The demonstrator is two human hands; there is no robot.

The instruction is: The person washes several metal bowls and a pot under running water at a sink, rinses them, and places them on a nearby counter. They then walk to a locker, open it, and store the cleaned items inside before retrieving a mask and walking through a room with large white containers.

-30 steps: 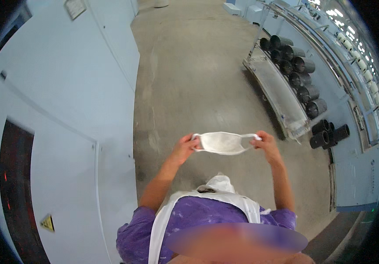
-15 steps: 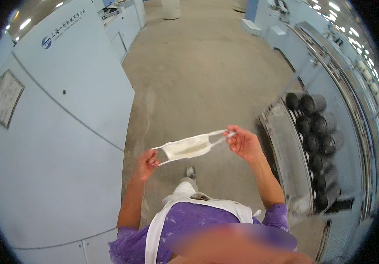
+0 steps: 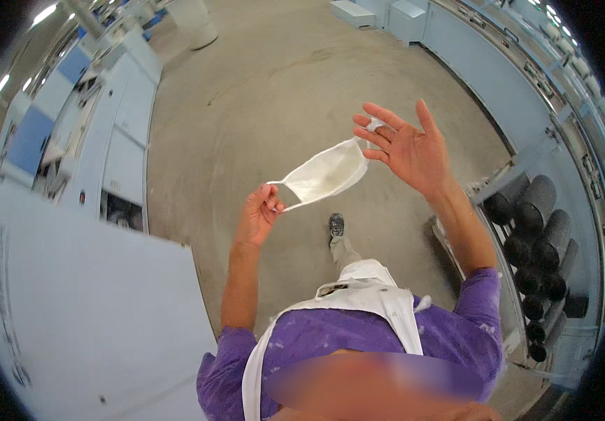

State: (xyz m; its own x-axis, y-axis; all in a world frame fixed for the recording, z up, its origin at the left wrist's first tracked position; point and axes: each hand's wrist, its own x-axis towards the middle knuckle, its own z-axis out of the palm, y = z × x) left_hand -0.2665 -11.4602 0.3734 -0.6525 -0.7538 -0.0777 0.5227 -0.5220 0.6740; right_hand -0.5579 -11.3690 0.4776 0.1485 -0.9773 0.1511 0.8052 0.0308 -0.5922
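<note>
Since half a second ago my view has swung so the blue cabinets now crowd the left side and the rack of dark rolls has slid to about 4 o'clock, and the white face mask [image 3: 327, 174] has tilted, its right end now lifted higher than its left. I see the left hand [image 3: 259, 214] closed, pinching the mask's left ear loop between thumb and fingers, just below the mask at about 7 o'clock from it. My right hand [image 3: 406, 146] is spread open, palm toward the camera, with the right ear loop caught across its fingers [image 3: 376, 128]; it does not grip so much as hook the strap. Between the two hands the mask hangs stretched, slanting up toward 2 o'clock, above bare concrete floor [image 3: 295, 84]. Directly under the mask, at 6 o'clock, I see a dark shoe [image 3: 336, 225] on the floor and the white apron [image 3: 358, 291] over a purple shirt [image 3: 471, 330]. Pale blue cabinets [image 3: 116, 133] stand well apart at 9 to 10 o'clock, and a large pale panel [image 3: 85, 316] fills 8 o'clock. Black rolls [image 3: 537, 238] lie stacked in the rack near my right forearm, not touching it. Nothing stands between the hands and the mask.
</note>
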